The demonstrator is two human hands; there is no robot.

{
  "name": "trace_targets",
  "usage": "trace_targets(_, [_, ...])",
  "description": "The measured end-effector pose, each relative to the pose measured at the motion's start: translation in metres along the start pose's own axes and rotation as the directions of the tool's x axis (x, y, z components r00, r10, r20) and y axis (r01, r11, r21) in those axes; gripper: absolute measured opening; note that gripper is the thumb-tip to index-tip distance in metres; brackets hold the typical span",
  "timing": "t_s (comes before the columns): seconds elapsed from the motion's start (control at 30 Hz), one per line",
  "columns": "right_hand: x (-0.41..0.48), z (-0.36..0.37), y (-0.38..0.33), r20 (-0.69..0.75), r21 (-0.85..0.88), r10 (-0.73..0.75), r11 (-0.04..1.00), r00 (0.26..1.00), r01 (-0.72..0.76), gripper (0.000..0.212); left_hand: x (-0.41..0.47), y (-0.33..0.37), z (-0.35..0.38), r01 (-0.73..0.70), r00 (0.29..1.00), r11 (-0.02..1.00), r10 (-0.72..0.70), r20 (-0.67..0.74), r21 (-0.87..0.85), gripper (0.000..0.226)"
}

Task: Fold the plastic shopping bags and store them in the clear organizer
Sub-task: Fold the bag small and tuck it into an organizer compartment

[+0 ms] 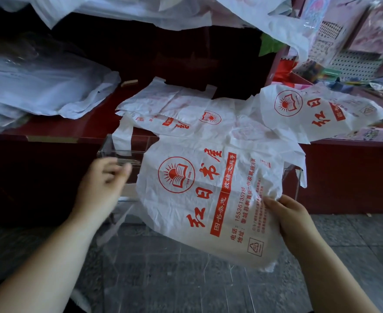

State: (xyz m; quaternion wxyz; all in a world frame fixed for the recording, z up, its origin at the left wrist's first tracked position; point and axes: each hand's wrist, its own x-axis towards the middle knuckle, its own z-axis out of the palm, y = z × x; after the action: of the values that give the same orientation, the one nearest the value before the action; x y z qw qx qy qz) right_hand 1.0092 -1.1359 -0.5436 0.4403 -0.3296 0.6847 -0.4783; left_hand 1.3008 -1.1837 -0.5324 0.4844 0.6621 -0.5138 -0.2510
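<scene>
Pinching an unfolded bag (pixel 197 199) with the right hand (pixel 292 222), left hand (pixel 102 188) fingers loosely apart and empty, the person seems barely started; other bags (pixel 186 114) lie unfolded, clear organizer (pixel 109 152) apparently unfilled.

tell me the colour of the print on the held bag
Red, on the white bag; head view.

organizer (pixel 106 152) mouth: left part uncovered | right part under draped bag (pixel 208 199)
</scene>
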Motion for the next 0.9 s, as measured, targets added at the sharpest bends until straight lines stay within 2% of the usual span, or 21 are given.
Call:
trace_targets(0.07, [-0.002,-0.003,0.002,0.01,0.018,0.009,1.0,1.0,-0.009,0.014,-0.005,-0.008,0.02,0.154,0.964,0.984,-0.13,0.233,-0.09,0.053])
trace_targets(0.13, [-0.004,-0.007,0.003,0.035,0.04,0.021,0.999,0.999,-0.022,0.014,-0.007,-0.014,0.033,0.228,0.928,0.967,-0.18,0.327,-0.114,0.055])
trace_targets(0.27, [-0.011,-0.012,0.005,0.131,0.046,0.058,0.997,0.99,-0.065,0.014,0.0,-0.015,0.039,0.228,0.921,0.96,-0.157,0.358,-0.165,0.017])
trace_targets(0.4, [-0.013,-0.02,0.008,0.184,0.041,0.069,0.996,0.981,-0.078,0.014,0.002,-0.009,0.039,0.256,0.907,0.935,-0.144,0.396,-0.247,0.027])
trace_targets(0.47, [-0.013,-0.024,0.006,0.205,0.043,0.066,0.996,0.977,-0.077,0.014,0.002,-0.005,0.035,0.283,0.906,0.906,-0.145,0.396,-0.314,0.013])
trace_targets(0.53, [-0.012,-0.027,0.002,0.215,0.07,0.056,0.995,0.975,-0.072,0.013,0.002,-0.003,0.029,0.309,0.9,0.875,-0.142,0.411,-0.373,0.012])
trace_targets(0.67, [-0.007,-0.025,-0.004,0.241,0.118,0.03,0.991,0.97,-0.06,0.012,-0.004,-0.005,0.008,0.28,0.875,0.889,-0.081,0.477,-0.363,0.013])
trace_targets(0.8, [-0.002,-0.016,-0.005,0.298,0.082,0.015,0.996,0.954,-0.041,0.01,-0.006,-0.011,-0.012,0.257,0.887,0.893,-0.067,0.457,-0.369,0.017])
trace_targets(0.9, [0.0,-0.009,-0.002,0.313,0.077,0.024,0.996,0.949,-0.05,0.01,-0.002,-0.018,-0.014,0.312,0.884,0.854,-0.101,0.457,-0.416,0.03])
